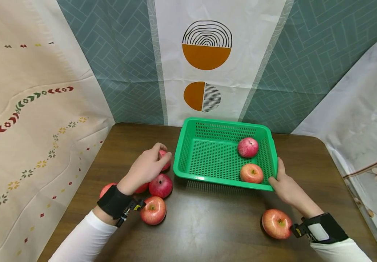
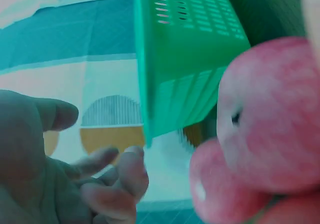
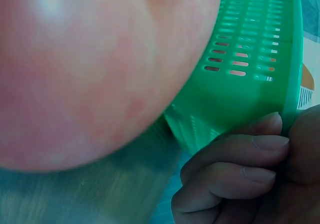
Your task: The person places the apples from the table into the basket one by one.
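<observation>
A green plastic basket (image 1: pixel 211 156) stands toward the back of the table, with two apples inside at its right end: a dark red one (image 1: pixel 248 147) and a paler one (image 1: pixel 251 173). My right hand (image 1: pixel 291 189) grips the basket's near right corner, its fingers bent below the rim (image 3: pixel 292 58) in the right wrist view. My left hand (image 1: pixel 144 165) hovers over a red apple (image 1: pixel 166 162) left of the basket. In the left wrist view its fingers (image 2: pixel 115 199) are loosely bent, with nothing between them and the thumb.
Beside and below my left forearm lie several more apples, including a dark red one (image 1: pixel 160 185) and a striped one (image 1: pixel 153 210). Another apple (image 1: pixel 276 223) sits near my right wrist. Patterned cloth (image 1: pixel 204 72) hangs behind the brown table (image 1: pixel 214 225).
</observation>
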Demonstrator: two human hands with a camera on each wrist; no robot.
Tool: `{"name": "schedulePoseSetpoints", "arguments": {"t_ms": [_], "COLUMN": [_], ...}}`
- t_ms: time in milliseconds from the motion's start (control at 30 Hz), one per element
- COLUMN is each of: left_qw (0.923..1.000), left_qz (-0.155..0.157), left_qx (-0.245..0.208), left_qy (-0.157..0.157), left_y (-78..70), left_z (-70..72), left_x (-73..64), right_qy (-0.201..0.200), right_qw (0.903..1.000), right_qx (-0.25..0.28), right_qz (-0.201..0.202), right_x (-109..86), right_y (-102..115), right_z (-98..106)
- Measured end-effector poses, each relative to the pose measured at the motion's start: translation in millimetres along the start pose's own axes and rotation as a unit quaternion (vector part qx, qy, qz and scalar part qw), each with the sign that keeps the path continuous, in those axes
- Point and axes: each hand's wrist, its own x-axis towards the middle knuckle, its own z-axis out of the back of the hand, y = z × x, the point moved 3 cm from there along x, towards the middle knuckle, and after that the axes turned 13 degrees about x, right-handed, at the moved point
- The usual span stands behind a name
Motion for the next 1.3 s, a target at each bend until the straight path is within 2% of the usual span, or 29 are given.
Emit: {"name": "schedulePoseSetpoints", "arguments": {"t_ms": [133, 233, 400, 467, 567, 767, 1100, 1200, 1300], "left_qw": [0.998, 0.9926, 0.9722, 0.9642, 0.9584, 0.9486, 0.9304, 0.9293, 0.9322], "left_qz": [-0.05, -0.111, -0.215, -0.24, -0.256, -0.277, -0.328, -0.331, -0.324], "left_qx": [0.023, 0.025, 0.071, 0.092, 0.1, 0.109, 0.1, 0.096, 0.101], "left_qy": [-0.032, -0.042, -0.058, -0.065, -0.077, -0.106, -0.131, -0.134, -0.125], "left_y": [8.4, 15.2, 26.6, 31.2, 36.1, 38.4, 38.9, 39.2, 40.2], "left_z": [10.4, 10.1, -5.2, -12.5, -21.7, -35.1, -56.3, -60.5, -64.6], "left_x": [-28.6, -49.9, -85.7, -97.3, -109.4, -121.1, -123.0, -124.0, -124.7], "right_qy": [-0.005, -0.005, 0.002, 0.003, 0.001, -0.002, -0.005, -0.005, -0.005], "right_qw": [1.0, 1.0, 1.0, 1.0, 1.0, 1.0, 0.9999, 0.9999, 0.9999], "right_qx": [-0.002, -0.004, -0.002, -0.002, -0.006, -0.009, -0.009, -0.007, -0.006], "right_qz": [0.004, 0.006, 0.002, 0.001, 0.001, 0.001, -0.004, -0.007, -0.008], "right_x": [-0.1, -0.1, -0.3, 0.1, 1.2, 1.0, -0.2, -0.4, -0.8], "right_y": [0.6, 1.7, 1.0, 0.4, -0.1, -0.2, 0.4, 0.2, -0.3], "right_z": [0.2, 0.2, -2.2, -3.0, -3.1, -2.5, -3.4, -3.4, -3.5]}}
